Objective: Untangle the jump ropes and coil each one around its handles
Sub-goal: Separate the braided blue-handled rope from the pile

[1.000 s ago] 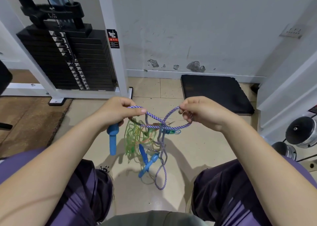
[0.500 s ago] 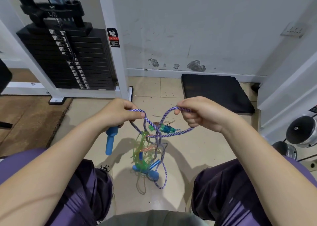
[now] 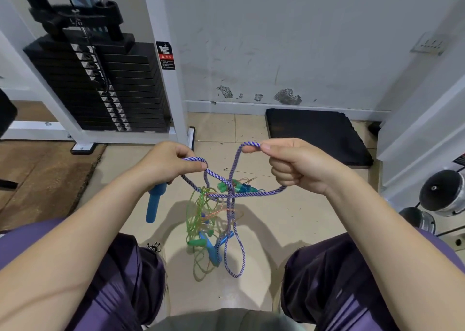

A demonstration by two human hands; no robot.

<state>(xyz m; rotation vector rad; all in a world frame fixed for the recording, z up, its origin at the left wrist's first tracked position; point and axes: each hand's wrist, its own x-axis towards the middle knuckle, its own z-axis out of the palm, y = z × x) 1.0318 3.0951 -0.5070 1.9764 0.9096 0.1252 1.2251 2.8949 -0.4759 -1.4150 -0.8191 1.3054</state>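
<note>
Left hand curled around a blue handle that sticks down out of the fist, thumb pressing a strand of the purple-and-white braided rope against the forefinger. Right hand closed too, thumb and forefinger pinching a bend of the same braided rope at the top, a second length running out from under the heel of the palm. Both hands raised above the floor, level with each other and well apart, the rope slung between them in crossing loops.

Below the crossing, hanging in a knot: a thin translucent green rope in many loose coils, an orange strand threaded through it, a teal handle and a green handle end just under the purple strand. Lower down, near the floor, more blue handles and a green one caught in the tangle, with a long purple loop dangling lowest of all.

Underneath, beige floor tiles, shadowed by the bundle. On either side, knees in dark purple trousers. Further out: a black weight stack in a white frame on the left, a black mat against the scuffed white wall ahead, chrome dumbbell ends at the right edge, a brown mat on the left.
</note>
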